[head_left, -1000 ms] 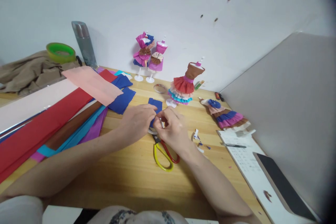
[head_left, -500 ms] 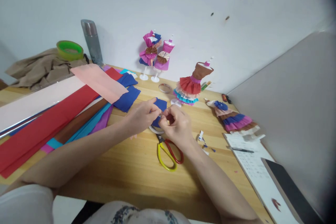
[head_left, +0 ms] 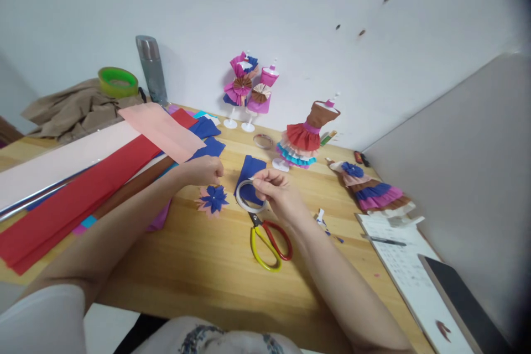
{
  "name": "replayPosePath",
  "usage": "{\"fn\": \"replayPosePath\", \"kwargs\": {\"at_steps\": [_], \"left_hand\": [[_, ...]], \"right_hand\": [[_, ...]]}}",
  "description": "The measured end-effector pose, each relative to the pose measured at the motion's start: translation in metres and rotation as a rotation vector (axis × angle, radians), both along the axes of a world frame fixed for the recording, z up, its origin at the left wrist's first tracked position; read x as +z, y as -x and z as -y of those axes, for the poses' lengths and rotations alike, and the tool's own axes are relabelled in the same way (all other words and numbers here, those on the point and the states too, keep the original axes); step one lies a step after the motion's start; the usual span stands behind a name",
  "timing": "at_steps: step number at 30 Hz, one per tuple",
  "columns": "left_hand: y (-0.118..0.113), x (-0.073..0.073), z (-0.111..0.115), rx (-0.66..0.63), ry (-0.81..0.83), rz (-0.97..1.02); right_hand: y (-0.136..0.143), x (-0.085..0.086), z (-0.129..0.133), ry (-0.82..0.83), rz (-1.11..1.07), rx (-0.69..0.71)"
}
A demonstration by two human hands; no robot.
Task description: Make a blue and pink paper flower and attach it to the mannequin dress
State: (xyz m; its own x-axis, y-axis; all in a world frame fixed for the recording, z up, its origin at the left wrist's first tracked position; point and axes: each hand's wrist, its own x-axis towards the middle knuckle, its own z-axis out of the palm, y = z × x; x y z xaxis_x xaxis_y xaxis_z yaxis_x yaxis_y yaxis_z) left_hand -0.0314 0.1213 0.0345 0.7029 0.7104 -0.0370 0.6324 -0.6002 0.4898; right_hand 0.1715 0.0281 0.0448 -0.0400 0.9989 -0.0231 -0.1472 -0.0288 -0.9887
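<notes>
My left hand (head_left: 208,170) is closed, fingers curled down, just above and behind a layered paper flower (head_left: 214,199) with blue petals over pink ones. Whatever its fingertips hold is hidden. My right hand (head_left: 276,191) pinches thumb and forefinger together, with a tiny white bit at the tips that I cannot make out. Beneath those fingertips a white tape roll (head_left: 239,199) overlaps a blue paper piece (head_left: 253,167) on the table. Scissors (head_left: 265,246) with one yellow and one red handle lie below, their tip by the roll.
Long crepe paper strips (head_left: 78,199) in several colours cover the left side. Small dress forms (head_left: 309,133) in paper dresses stand at the back. A flask (head_left: 151,69) and a green tape roll (head_left: 118,84) are back left. Right lie a paper dress (head_left: 373,191) and a written sheet (head_left: 398,260).
My hands were together over the blue paper and have parted. The left moved leftward, uncovering the flower; the right stayed near the white tape roll, which shows more fully.
</notes>
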Motion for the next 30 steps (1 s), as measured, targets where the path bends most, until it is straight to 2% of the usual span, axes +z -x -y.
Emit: {"fn": "replayPosePath", "kwargs": {"at_steps": [3, 7, 11, 18, 21, 24, 27, 30], "left_hand": [[-0.001, -0.006, -0.001, -0.024, 0.055, -0.072], [-0.005, -0.008, 0.0, -0.069, 0.132, -0.177], [-0.008, -0.01, 0.002, -0.092, 0.209, -0.285], [-0.012, -0.008, 0.007, -0.098, 0.185, -0.296], [-0.01, 0.0, 0.008, -0.063, 0.19, -0.225], [-0.012, 0.011, 0.009, 0.001, 0.165, -0.065], [-0.024, 0.029, 0.004, 0.055, 0.102, 0.095], [-0.049, 0.053, -0.015, 0.031, 0.005, 0.233]], "right_hand": [[-0.003, -0.003, -0.003, 0.07, -0.077, 0.057], [-0.008, -0.004, -0.007, 0.104, -0.111, 0.095], [-0.013, -0.003, -0.009, 0.074, -0.128, 0.137], [-0.028, 0.004, -0.015, -0.006, -0.119, 0.093], [-0.036, 0.01, -0.018, -0.132, -0.038, -0.009], [-0.046, 0.015, -0.022, -0.252, 0.068, -0.139], [-0.06, 0.02, -0.029, -0.333, 0.148, -0.277], [-0.076, 0.021, -0.038, -0.373, 0.21, -0.419]]}}
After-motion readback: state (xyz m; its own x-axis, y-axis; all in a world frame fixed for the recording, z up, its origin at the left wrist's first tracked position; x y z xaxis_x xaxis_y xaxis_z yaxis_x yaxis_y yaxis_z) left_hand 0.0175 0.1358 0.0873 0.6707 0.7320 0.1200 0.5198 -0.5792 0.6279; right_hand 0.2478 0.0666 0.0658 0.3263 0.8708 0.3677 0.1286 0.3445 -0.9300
